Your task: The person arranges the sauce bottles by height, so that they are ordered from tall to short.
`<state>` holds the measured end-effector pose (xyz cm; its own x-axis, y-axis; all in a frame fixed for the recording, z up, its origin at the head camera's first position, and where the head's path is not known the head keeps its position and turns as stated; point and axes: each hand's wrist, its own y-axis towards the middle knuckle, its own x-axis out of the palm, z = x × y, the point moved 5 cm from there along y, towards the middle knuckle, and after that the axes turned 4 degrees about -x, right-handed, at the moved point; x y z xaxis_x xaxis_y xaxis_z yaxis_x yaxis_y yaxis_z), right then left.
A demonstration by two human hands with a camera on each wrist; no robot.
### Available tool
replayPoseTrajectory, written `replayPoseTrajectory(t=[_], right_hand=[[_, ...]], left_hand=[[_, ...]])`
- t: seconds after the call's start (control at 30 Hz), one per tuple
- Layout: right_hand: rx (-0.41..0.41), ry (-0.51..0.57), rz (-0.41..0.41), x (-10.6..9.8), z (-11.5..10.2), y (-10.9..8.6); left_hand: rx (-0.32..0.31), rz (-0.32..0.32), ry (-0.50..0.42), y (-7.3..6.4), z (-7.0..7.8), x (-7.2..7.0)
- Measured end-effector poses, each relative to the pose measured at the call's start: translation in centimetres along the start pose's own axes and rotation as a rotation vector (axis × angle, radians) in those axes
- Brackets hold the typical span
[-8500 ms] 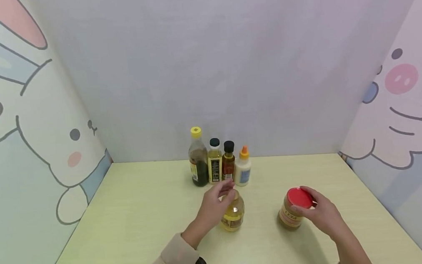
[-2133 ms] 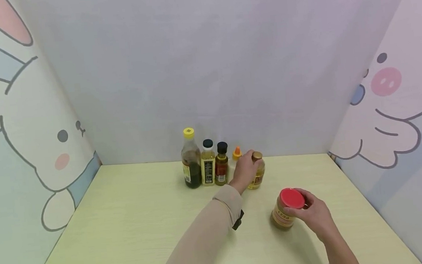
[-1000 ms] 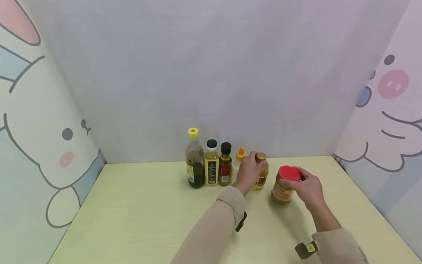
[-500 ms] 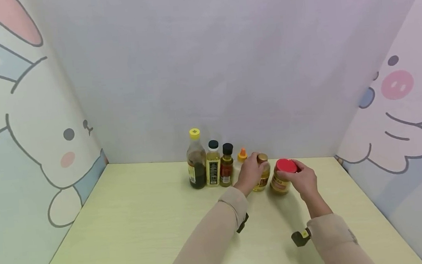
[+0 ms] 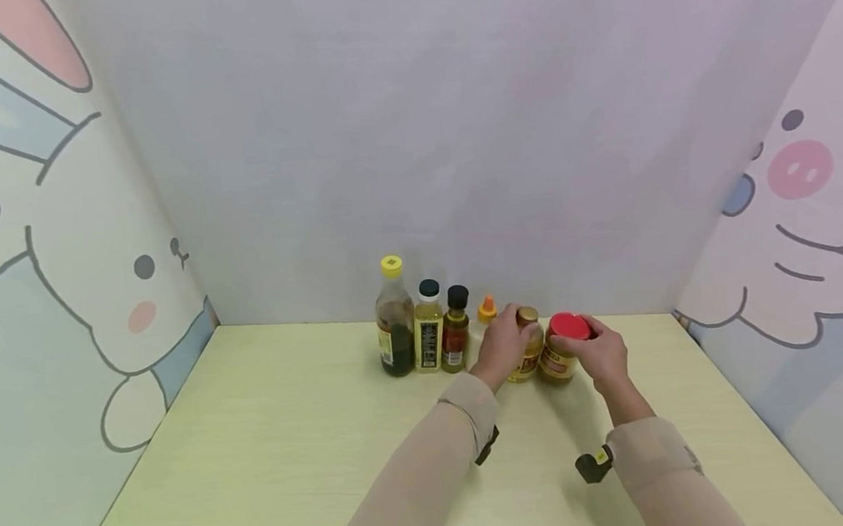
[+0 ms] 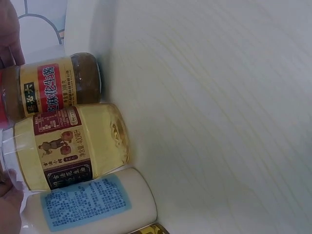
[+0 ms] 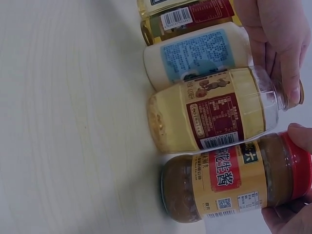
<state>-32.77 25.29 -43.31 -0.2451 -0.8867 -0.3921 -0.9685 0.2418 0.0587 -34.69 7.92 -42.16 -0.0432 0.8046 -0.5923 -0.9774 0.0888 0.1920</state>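
Note:
At the right end of a row of bottles, my left hand [image 5: 500,344] grips the neck of a small bottle of golden cooking oil [image 7: 214,109] just under its bronze cap. The bottle stands upright on the table. My right hand [image 5: 604,354] holds a peanut butter jar [image 7: 226,180] by its red lid [image 5: 570,327], thumb and fingers on opposite sides. Jar and oil bottle stand side by side, their walls right against each other in both wrist views. On the oil bottle's other side is a white squeeze bottle [image 6: 92,202], partly hidden by my left hand in the head view.
Further left in the row stand a dark sauce bottle with a yellow cap [image 5: 395,324], a pale oil bottle with a dark cap [image 5: 428,333] and a reddish-labelled bottle [image 5: 455,335]. Behind them rises a pale back wall [image 5: 411,147]. Light yellow table [image 5: 294,441] lies in front.
Earlier my left hand moved the oil bottle from the front to the row's right end. Since then my right hand has brought the jar back and left, up beside it.

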Motion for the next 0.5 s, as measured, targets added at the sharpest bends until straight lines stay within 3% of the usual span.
replayPoseTrajectory(t=[0.27,0.5], right_hand=[[0.002,0.007,-0.011,0.32,0.21,0.21],[-0.006,-0.009,-0.079,0.79,0.16,0.29]], left_hand=[[-0.003,-0.003,0.006,0.06,0.08,0.0],[-0.002,-0.031,-0.018,-0.07,-0.06,-0.38]])
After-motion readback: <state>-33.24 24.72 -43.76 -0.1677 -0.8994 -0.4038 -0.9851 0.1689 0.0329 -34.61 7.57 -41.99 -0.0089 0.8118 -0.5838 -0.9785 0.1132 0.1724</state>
